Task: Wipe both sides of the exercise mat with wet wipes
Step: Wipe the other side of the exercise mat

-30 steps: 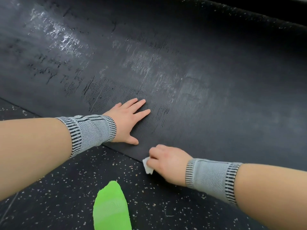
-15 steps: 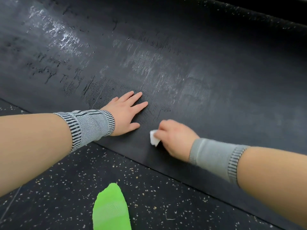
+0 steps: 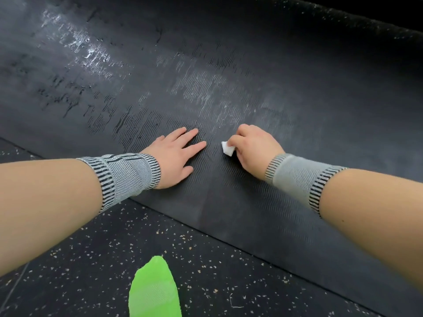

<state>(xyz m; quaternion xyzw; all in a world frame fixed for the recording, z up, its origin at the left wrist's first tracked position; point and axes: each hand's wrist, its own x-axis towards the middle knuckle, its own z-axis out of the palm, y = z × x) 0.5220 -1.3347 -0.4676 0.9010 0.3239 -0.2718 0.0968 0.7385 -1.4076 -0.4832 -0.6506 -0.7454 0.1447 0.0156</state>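
The exercise mat (image 3: 251, 65) looks like dark rubber, rough with tiny wavy lines, and some patches shine wet while the rest is dull. The wet wipe (image 3: 227, 148) is soft white cloth or paper, and both wrist bands (image 3: 128, 177) are gray knitted cloth with black stripes. The floor (image 3: 91, 266) is dull black rubber with little pale specks, and a bright green woven cloth thing (image 3: 154, 291) lies on it.

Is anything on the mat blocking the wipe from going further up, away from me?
Nothing visible does. The right hand grips the wet wipe on the exercise mat, and the surface beyond is bare. The left hand presses flat alongside, not ahead.
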